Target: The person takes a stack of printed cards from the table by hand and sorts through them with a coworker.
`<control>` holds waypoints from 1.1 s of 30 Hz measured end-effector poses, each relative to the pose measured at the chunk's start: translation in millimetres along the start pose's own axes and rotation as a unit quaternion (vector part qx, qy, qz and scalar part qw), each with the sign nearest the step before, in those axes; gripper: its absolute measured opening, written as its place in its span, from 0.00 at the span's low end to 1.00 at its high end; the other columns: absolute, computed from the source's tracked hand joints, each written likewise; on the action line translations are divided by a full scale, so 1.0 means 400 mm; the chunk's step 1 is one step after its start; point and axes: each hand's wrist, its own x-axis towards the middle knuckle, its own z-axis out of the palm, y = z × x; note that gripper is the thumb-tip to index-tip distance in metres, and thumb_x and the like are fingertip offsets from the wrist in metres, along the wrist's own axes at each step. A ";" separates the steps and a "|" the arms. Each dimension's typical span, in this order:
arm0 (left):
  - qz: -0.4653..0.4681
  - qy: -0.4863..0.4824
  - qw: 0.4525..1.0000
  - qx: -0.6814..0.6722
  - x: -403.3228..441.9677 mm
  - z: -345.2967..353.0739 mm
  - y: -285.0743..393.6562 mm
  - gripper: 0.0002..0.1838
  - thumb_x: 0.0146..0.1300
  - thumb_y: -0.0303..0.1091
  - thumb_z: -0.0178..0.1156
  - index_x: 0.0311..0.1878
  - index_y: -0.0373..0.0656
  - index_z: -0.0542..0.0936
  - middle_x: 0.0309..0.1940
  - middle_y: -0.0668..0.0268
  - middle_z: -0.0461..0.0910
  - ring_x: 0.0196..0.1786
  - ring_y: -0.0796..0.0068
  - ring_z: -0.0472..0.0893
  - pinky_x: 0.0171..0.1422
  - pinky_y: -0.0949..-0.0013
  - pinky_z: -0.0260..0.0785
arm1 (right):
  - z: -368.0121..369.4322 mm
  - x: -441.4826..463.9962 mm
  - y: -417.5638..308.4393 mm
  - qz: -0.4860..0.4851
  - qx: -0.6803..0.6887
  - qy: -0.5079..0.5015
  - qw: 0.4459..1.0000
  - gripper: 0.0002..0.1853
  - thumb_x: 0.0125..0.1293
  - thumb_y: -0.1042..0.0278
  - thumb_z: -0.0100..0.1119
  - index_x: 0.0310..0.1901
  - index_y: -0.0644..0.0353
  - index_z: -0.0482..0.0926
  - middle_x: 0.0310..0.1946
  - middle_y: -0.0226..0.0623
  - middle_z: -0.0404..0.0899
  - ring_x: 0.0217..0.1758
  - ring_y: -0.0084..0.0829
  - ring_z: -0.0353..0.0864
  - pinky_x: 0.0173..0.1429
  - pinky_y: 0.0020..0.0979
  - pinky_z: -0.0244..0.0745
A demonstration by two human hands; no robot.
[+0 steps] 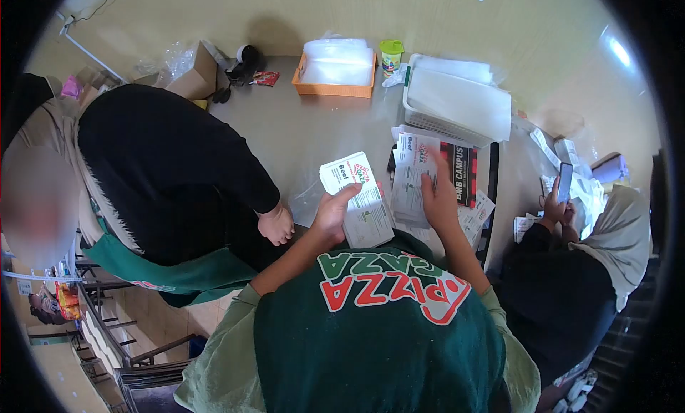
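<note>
My left hand (333, 215) is closed on a stack of printed pizza labels (367, 212), its thumb lying over the top one, which reads "Pizza Gaza Beef". To the right, my right hand (444, 199) has its fingers stretched and thumb apart, slightly blurred. It is over the right side of a second pile of Beef labels (409, 172) on the table; whether it touches them I cannot tell. Beside that pile, partly behind my right hand, lies a black and red "BMB Campus" printed sheet (466, 172). More loose labels (477, 217) stick out near my right wrist.
An orange basket (334, 90) of clear plastic sheets, a green-lidded tub (391, 55) and a white basket (457, 131) stand along the wall. One person (171, 177) leans in at left, a hand by the table edge. Another person (571, 284) at right holds a phone (565, 182).
</note>
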 end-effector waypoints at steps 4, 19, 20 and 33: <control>0.011 0.001 0.999 0.030 -0.011 0.025 0.013 0.21 0.59 0.32 0.57 0.55 0.36 0.69 0.45 0.56 0.77 0.47 0.60 0.78 0.55 0.54 0.66 | 0.003 -0.017 -0.015 -0.033 -0.129 -0.142 0.981 0.08 0.61 0.73 0.49 0.41 0.58 0.75 0.36 0.45 0.73 0.39 0.42 0.76 0.42 0.35 0.70; -0.020 0.027 0.999 -0.031 -0.024 0.028 -0.005 0.23 0.59 0.36 0.59 0.55 0.37 0.70 0.47 0.57 0.77 0.48 0.61 0.77 0.53 0.57 0.68 | 0.060 -0.052 0.083 0.161 0.245 -0.152 0.944 0.14 0.58 0.72 0.60 0.45 0.62 0.72 0.36 0.36 0.78 0.36 0.24 0.77 0.40 0.26 0.72; -0.022 0.030 0.999 -0.033 -0.029 0.028 -0.005 0.23 0.59 0.37 0.58 0.55 0.37 0.69 0.46 0.57 0.77 0.48 0.61 0.77 0.53 0.56 0.68 | 0.060 -0.045 0.086 0.153 0.300 -0.136 0.932 0.18 0.58 0.73 0.59 0.51 0.61 0.70 0.37 0.37 0.79 0.37 0.25 0.78 0.42 0.26 0.73; -0.036 -0.043 0.998 -0.042 -0.049 0.034 -0.014 0.28 0.53 0.37 0.51 0.58 0.38 0.63 0.45 0.55 0.74 0.49 0.60 0.75 0.59 0.55 0.63 | 0.049 -0.007 0.060 0.182 0.290 -0.214 0.915 0.31 0.51 0.81 0.43 0.61 0.62 0.60 0.48 0.36 0.72 0.50 0.25 0.72 0.58 0.26 0.64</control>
